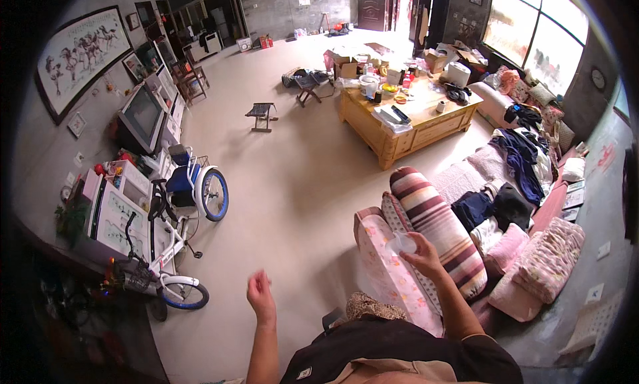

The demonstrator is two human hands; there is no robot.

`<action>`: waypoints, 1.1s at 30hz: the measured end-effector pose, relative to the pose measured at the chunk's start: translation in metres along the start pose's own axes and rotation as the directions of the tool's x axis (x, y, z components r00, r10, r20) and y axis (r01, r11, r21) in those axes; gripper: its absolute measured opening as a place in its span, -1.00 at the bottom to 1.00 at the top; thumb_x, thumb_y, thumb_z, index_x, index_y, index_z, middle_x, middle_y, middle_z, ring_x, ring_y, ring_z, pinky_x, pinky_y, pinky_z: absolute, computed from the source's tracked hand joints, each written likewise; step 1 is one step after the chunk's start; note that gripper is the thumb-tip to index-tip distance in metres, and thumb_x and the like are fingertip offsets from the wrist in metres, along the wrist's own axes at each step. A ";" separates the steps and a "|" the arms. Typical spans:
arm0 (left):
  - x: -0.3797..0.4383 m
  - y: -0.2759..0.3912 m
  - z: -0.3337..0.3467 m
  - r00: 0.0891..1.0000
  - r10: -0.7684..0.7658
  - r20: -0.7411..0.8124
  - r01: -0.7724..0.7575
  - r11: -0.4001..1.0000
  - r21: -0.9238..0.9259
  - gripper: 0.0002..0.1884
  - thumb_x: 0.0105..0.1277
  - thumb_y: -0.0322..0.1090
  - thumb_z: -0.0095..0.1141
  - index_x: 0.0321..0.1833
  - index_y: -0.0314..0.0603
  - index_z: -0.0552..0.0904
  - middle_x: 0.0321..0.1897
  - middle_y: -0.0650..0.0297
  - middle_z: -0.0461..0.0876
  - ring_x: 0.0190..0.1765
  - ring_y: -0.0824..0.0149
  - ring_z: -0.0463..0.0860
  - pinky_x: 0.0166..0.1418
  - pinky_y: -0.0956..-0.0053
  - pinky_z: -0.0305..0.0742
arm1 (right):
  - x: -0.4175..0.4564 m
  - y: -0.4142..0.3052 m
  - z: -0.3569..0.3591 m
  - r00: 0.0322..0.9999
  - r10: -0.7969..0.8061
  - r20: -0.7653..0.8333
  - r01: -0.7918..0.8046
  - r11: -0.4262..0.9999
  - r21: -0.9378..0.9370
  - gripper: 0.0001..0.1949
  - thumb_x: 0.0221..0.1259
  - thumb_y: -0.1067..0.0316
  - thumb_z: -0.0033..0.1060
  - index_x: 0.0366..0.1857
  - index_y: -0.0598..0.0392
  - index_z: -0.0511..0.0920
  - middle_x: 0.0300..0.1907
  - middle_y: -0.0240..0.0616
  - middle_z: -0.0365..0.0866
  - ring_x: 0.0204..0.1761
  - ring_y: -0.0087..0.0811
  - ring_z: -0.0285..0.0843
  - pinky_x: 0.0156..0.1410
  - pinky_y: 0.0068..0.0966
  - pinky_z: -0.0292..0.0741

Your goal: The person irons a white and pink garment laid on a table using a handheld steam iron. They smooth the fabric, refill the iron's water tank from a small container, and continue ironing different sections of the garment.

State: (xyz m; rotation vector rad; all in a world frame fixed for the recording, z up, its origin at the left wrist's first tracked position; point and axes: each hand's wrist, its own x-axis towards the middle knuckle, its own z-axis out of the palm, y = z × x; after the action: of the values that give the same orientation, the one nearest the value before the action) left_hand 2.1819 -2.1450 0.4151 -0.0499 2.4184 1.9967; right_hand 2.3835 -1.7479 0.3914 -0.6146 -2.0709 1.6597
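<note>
My right hand (423, 256) grips a translucent plastic bowl or cup (401, 244) by its edge. It is held above the arm of a sofa, near a striped cushion (434, 229) in maroon, cream and brown. My left hand (260, 295) is raised over the pale floor, away from any furniture. Its fingers are curled and slightly blurred, so whether something small lies inside them is hidden. Below the bowl runs a pink floral sofa cover (382, 264).
Clothes (521, 166) and a folded quilt (551, 259) lie on the sofa. A cluttered wooden table (424, 134) stands ahead, with low folding stools (260, 115) to its left. A white tricycle (172, 251) is parked by the left cabinets (120, 214).
</note>
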 end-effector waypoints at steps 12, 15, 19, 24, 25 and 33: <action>0.223 0.340 0.175 0.339 0.922 -0.188 -0.563 0.038 -0.826 -0.81 0.48 -0.09 0.11 0.03 0.12 0.53 -0.44 0.39 0.52 -0.58 0.50 0.36 -0.50 0.56 0.21 | 0.355 0.006 0.068 0.994 -0.094 -0.052 0.088 0.991 -0.099 -0.44 0.06 0.32 0.48 0.18 0.23 0.50 0.02 -0.17 0.65 0.03 -0.45 0.60 0.12 -0.48 0.54; 0.296 0.356 0.208 0.323 0.943 -0.077 -0.496 0.099 -0.862 -0.75 0.52 -0.07 0.04 0.18 0.22 0.56 -0.45 0.35 0.59 -0.58 0.46 0.34 -0.52 0.55 0.18 | 0.442 -0.006 0.090 1.000 0.006 0.006 -0.005 0.993 -0.120 -0.44 0.09 0.34 0.44 0.21 0.22 0.46 0.08 -0.14 0.61 0.10 -0.40 0.58 0.20 -0.46 0.52; 0.403 0.359 0.255 0.336 0.942 -0.019 -0.338 0.102 -0.935 -0.76 0.50 -0.14 0.08 0.17 0.19 0.56 -0.46 0.35 0.58 -0.68 0.49 0.23 -0.60 0.58 0.03 | 0.552 -0.002 0.117 0.998 -0.060 -0.006 0.058 0.983 -0.177 -0.46 0.10 0.23 0.45 0.17 0.18 0.50 0.03 -0.14 0.67 0.03 -0.40 0.65 0.06 -0.47 0.57; 0.552 0.349 0.309 0.267 0.963 -0.045 -0.233 0.019 -0.972 -0.77 0.43 -0.34 0.13 0.11 0.07 0.53 -0.46 0.32 0.59 -0.72 0.52 0.19 -0.60 0.57 -0.02 | 0.678 -0.009 0.149 0.999 -0.020 -0.046 0.012 0.983 -0.182 -0.48 0.15 0.25 0.42 0.19 0.14 0.48 -0.01 -0.18 0.66 -0.08 -0.45 0.65 -0.01 -0.48 0.57; 0.584 0.351 0.318 0.237 0.970 -0.047 -0.206 0.003 -0.979 -0.76 0.42 -0.36 0.13 0.10 0.05 0.52 -0.46 0.32 0.59 -0.72 0.52 0.19 -0.60 0.56 -0.01 | 0.706 -0.012 0.157 0.997 -0.040 -0.059 0.028 0.982 -0.189 -0.48 0.15 0.25 0.42 0.20 0.13 0.47 -0.02 -0.19 0.66 -0.09 -0.45 0.65 -0.02 -0.48 0.57; 0.802 0.388 0.401 0.295 0.948 -0.119 -0.136 -0.082 -0.987 -0.68 0.43 -0.35 0.10 0.21 0.12 0.51 -0.48 0.28 0.59 -0.74 0.51 0.15 -0.61 0.55 -0.02 | 0.896 -0.011 0.204 0.984 0.008 -0.177 -0.024 0.996 -0.090 -0.43 0.10 0.46 0.43 0.24 0.19 0.44 0.13 -0.24 0.56 0.10 -0.45 0.55 0.11 -0.51 0.54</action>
State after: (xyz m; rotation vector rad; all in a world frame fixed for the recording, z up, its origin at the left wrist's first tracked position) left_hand 1.3632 -1.6946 0.7005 1.8670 0.2892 2.5860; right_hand 1.5340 -1.3969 0.4014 -0.7808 -2.0267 1.4677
